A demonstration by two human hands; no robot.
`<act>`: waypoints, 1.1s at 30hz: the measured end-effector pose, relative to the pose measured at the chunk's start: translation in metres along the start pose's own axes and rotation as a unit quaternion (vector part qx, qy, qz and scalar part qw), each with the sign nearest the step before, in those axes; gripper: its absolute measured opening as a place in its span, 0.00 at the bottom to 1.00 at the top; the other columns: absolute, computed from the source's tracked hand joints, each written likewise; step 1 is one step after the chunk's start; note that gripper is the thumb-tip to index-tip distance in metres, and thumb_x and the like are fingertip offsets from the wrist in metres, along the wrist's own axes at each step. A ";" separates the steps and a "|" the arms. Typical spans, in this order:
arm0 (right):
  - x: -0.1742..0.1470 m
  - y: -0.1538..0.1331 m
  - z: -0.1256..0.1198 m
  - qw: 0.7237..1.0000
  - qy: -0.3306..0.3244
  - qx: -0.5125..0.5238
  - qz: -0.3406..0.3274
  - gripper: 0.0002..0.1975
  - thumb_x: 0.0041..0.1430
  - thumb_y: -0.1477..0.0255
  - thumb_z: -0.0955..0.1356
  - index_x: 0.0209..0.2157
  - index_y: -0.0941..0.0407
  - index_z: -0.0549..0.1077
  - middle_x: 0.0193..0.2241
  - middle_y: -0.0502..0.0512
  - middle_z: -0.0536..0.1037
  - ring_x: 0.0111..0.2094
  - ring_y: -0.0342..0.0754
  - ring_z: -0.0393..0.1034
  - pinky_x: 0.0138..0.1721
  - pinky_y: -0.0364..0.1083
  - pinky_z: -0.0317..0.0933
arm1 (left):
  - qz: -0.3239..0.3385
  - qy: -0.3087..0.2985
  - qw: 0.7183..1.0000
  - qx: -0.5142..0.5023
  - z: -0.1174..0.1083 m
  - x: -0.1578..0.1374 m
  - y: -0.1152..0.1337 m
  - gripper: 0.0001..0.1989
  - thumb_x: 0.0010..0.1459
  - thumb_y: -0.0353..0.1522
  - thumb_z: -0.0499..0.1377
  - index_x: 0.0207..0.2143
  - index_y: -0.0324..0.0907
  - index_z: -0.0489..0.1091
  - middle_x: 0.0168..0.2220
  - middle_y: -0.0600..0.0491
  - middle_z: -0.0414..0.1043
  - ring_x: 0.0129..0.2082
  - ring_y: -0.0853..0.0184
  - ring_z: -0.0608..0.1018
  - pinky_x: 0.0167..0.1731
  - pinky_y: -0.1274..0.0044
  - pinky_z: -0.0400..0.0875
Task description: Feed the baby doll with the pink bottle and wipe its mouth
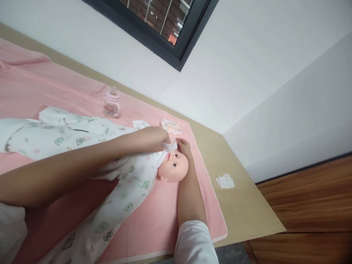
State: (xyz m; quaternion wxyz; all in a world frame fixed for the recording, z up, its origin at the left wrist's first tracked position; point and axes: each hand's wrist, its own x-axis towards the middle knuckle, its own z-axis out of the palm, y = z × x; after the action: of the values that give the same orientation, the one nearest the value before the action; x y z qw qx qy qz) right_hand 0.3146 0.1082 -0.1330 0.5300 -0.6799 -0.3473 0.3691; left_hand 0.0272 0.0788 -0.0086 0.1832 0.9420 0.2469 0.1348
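A baby doll (174, 167) in a white printed sleepsuit (129, 183) lies on a pink towel (165, 220). My left hand (154, 137) reaches across the doll's body and pinches a small white cloth (170, 146) at the doll's mouth and cheek. My right hand (183, 146) rests against the far side of the doll's head, fingertips touching the same cloth. Whether that hand grips the cloth is unclear.
A pink baby bottle (111, 104) stands at the towel's far side. A clear packet (171, 125) and a small white item (139, 124) lie beyond the doll. A folded white tissue (225, 181) sits on the beige tabletop (247, 205) to the right. White wall behind.
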 end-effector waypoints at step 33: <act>-0.003 -0.001 -0.001 0.999 -0.020 0.015 -0.022 0.06 0.52 0.77 0.69 0.34 0.57 0.75 0.31 0.51 0.80 0.30 0.41 0.74 0.47 0.46 0.70 | -0.001 -0.024 0.995 -0.101 -0.001 -0.001 0.004 0.09 0.48 0.33 0.58 0.21 0.42 0.58 0.23 0.55 0.62 0.24 0.68 0.64 0.24 0.76 0.53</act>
State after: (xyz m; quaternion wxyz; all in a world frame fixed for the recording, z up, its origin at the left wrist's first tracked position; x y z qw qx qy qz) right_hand 0.3141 0.1050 -0.1313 0.5414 -0.6566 -0.3666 0.3760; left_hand 0.0280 0.0753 -0.0063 0.2836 0.9215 0.2280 0.1359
